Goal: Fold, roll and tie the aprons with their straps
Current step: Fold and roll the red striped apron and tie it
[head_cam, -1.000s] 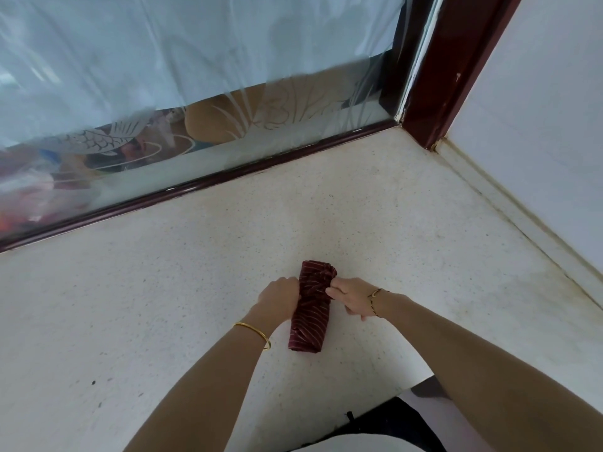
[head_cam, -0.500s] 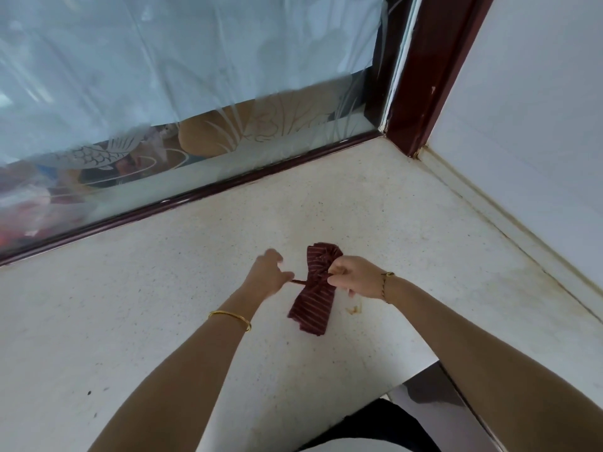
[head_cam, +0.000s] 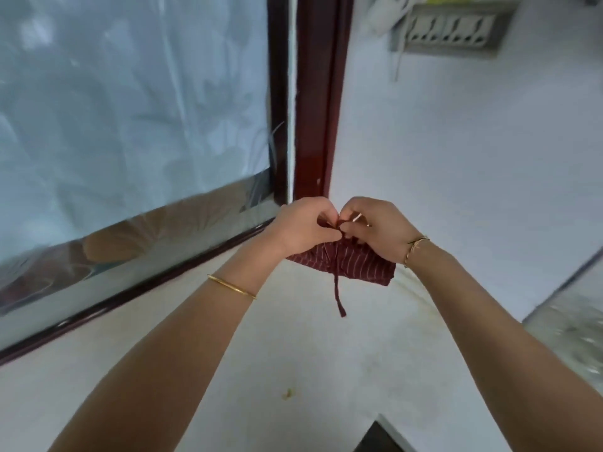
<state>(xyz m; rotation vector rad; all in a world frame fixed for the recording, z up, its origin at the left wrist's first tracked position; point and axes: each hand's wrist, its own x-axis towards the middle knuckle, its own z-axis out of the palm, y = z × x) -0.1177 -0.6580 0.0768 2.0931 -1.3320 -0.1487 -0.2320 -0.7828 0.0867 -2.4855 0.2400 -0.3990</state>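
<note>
Fingers of the left hand and right hand met, curled and pinching the strap atop the rolled apron. The apron was held above the counter, one strap end dangling, before the frame.

This looks like a room in a home. A pane of frosted glass with faint leaf patterns sits in a dark red-brown wooden frame, beside a plain white painted wall that carries a grey switch panel with a row of switches and a white cord hanging by it. Below them runs a pale, speckled, stone-like slab, a little stained
</note>
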